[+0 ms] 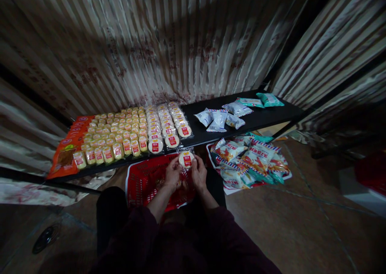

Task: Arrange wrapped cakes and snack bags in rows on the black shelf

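Note:
Between both hands I hold a round, pale rice cracker in a clear wrapper with a red label. My left hand pinches its left edge, and my right hand grips the right edge. Below them is a red basket with a white rim; a few wrapped pieces show dimly inside. Just beyond my hands, on a black shelf, similar wrapped crackers lie overlapping in three columns. Left of these are rows of small yellow wrapped cakes.
Orange snack bags lie at the shelf's left end. White bags and green bags lie on its right half. A second basket on the floor at right is heaped with snack bags. A pleated curtain hangs behind.

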`<move>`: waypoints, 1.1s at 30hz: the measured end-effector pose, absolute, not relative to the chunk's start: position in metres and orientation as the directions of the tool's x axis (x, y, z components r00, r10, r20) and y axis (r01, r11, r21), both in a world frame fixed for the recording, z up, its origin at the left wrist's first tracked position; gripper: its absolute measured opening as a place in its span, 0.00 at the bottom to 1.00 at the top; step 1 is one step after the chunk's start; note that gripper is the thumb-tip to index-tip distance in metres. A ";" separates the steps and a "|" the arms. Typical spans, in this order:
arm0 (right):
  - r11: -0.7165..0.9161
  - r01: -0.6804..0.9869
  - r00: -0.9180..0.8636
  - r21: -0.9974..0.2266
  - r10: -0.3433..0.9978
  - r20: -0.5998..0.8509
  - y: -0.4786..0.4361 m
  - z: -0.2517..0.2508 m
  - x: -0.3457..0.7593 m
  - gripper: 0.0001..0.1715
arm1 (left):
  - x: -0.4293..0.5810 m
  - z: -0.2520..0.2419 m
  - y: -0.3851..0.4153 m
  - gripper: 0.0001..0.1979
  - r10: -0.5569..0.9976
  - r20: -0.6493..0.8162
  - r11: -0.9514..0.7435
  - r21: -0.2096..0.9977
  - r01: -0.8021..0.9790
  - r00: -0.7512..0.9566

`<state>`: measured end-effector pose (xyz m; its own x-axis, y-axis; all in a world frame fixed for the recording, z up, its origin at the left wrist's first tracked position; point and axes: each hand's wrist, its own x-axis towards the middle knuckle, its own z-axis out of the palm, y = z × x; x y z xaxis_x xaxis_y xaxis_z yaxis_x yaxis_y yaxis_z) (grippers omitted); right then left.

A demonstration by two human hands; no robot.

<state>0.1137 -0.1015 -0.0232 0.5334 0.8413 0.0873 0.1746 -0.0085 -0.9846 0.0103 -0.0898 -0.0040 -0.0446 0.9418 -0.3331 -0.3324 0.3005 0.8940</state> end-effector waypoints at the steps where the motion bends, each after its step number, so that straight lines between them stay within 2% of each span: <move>1: -0.006 0.178 0.536 -0.984 0.839 0.092 -0.101 -0.024 0.115 0.25 | 0.011 -0.004 -0.089 0.20 0.942 -0.330 0.297 0.898 -0.325 -0.053; 23: 0.092 0.263 0.545 -0.960 0.807 0.227 -0.073 -0.016 0.138 0.25 | 0.034 -0.009 -0.068 0.10 0.994 -0.062 0.050 0.992 -0.117 -0.095; 33: 0.098 0.273 0.525 -0.957 0.818 0.234 -0.061 -0.022 0.143 0.25 | 0.036 -0.007 -0.058 0.08 0.993 -0.033 0.029 0.999 -0.034 -0.110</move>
